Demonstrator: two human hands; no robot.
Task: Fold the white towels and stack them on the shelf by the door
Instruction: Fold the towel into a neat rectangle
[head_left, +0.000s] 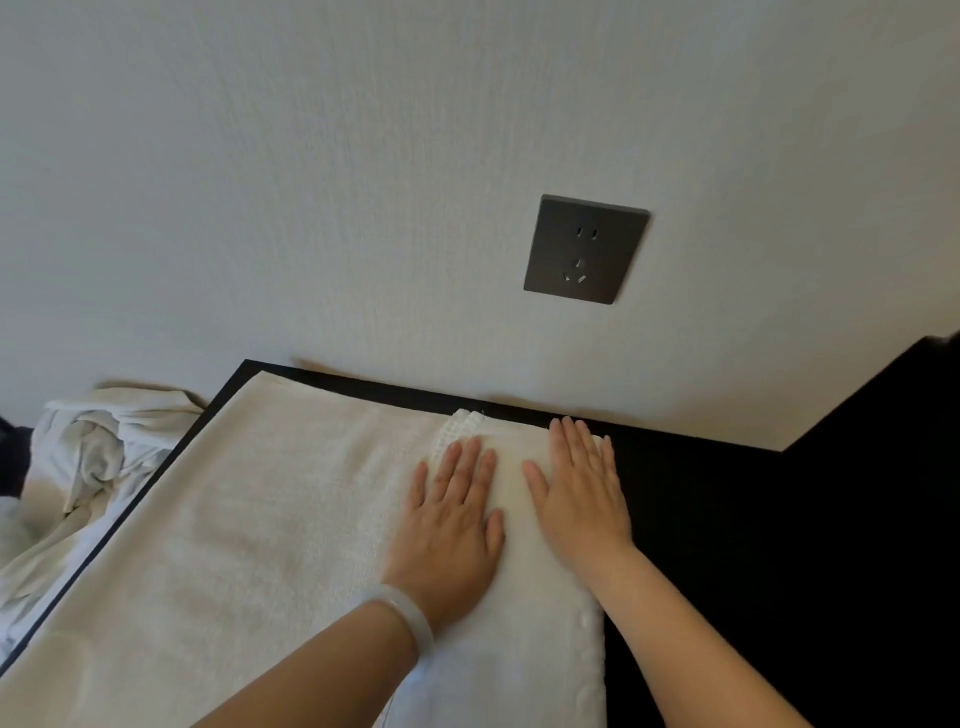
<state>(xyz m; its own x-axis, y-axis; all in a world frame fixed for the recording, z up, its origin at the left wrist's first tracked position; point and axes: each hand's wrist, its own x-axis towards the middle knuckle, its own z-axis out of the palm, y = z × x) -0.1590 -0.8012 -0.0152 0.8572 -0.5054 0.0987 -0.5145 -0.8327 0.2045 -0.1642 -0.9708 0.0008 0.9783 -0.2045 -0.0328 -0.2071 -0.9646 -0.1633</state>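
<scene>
White towel (270, 519) lies spread along the black top (727, 545), most of it stretching away past my left hand (452, 514), with a whiter, thicker part right under both palms that I take to be the end folded over. Both hands are flat, fingers straight and nearly together, pressing down and gripping nothing; my right hand (582, 493) sits just beside the left, its little finger at the towel's edge, bare black surface beyond it. My worry is the fold itself: the waffle band peeking out at my left fingertips looks bunched, so if I press the crease in now it may set crooked and the stack will lean later. When I lift my palms the upper layer could spring back or slide, since nothing pins it but me. The bangle (410, 618) on my left wrist rests close to the cloth and could snag the loops as I sweep. Past my left hand the towel runs right to the top's edge, above a crumpled pile (98, 452) of white cloth, and a careless tug could drag it over
</scene>
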